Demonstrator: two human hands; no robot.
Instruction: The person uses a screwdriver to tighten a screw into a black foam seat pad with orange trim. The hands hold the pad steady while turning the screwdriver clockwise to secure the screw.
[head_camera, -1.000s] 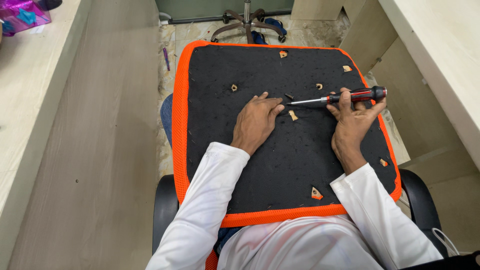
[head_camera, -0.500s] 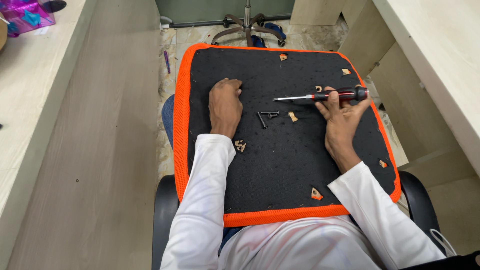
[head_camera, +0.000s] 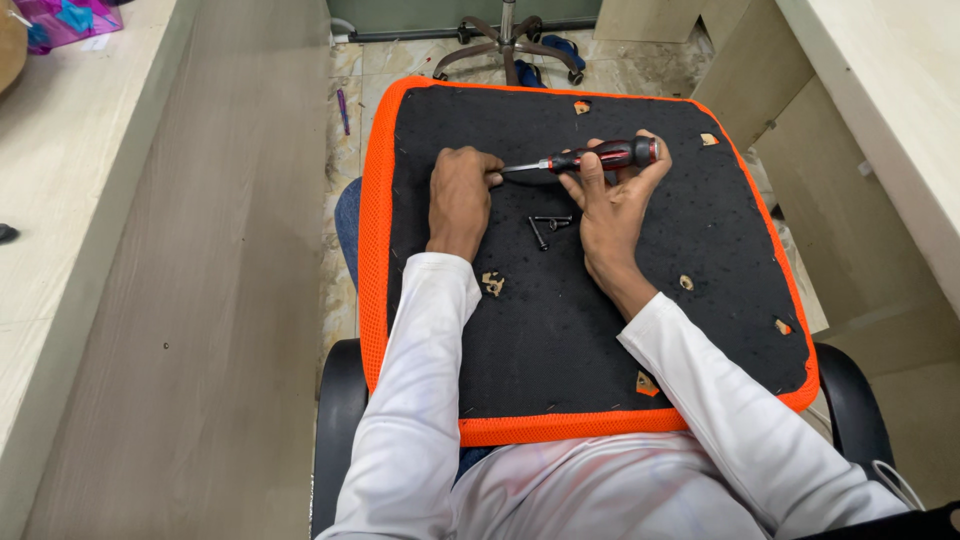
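Observation:
A black seat cushion with an orange mesh rim (head_camera: 372, 250) lies upside down across my lap. My right hand (head_camera: 610, 205) grips a red-and-black screwdriver (head_camera: 600, 156), held level with its tip pointing left. My left hand (head_camera: 460, 190) rests knuckles-up on the fabric, fingers curled at the screwdriver's tip; what they pinch is hidden. Two dark screws (head_camera: 545, 228) lie loose on the cushion between my hands. Several small torn holes showing wood (head_camera: 492, 284) dot the fabric.
A pale wooden desk (head_camera: 110, 250) runs along my left, with a pink plastic box (head_camera: 60, 18) at its far end. Another desk panel (head_camera: 880, 120) stands at the right. A chair's star base (head_camera: 508, 50) sits on the tiled floor ahead.
My right hand has carried the screwdriver left toward the cushion's middle. My left hand now meets its tip. The loose screws stay where they were.

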